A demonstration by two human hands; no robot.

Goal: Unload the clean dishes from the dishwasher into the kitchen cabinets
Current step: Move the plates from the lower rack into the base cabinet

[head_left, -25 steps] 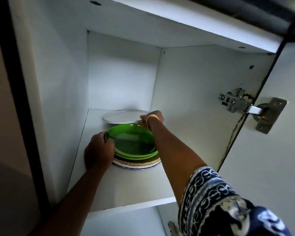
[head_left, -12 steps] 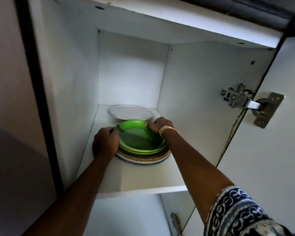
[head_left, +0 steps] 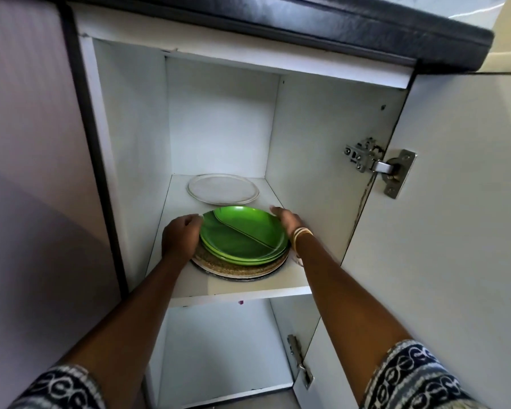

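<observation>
The green plates [head_left: 244, 236] sit stacked on the middle shelf [head_left: 239, 283] of the open cabinet, nested on top of a wider speckled brown plate [head_left: 236, 268], which itself seems to rest on another rim I can only just make out beneath it. From my seat I see my left hand [head_left: 181, 237] curled against the left rim of the green stack, fingers bent round its edge, so I would call that a hold on the plates. My right hand [head_left: 288, 221] lies along the far right rim with the fingers fairly straight, touching the edge rather than clasping it; bangles [head_left: 301, 233] sit at that wrist. I judge this as squaring the stack up on the shelf, with the putting-away of these plates all but done.

Behind the stack, near the back wall, a flat white plate [head_left: 223, 188] lies on its own, apart from the green ones. The cabinet door [head_left: 460, 231] stands open on my right, its hinge [head_left: 378, 165] in plain sight, and a lower compartment shows below the shelf.

What worries me: the brown plate's front edge lies near the shelf lip, so a nudge toward me could tip the pile off the front. The green plates are smaller than their base and look smooth, so an uneven push from one hand alone could slide them sideways off centre or into the right wall
</observation>
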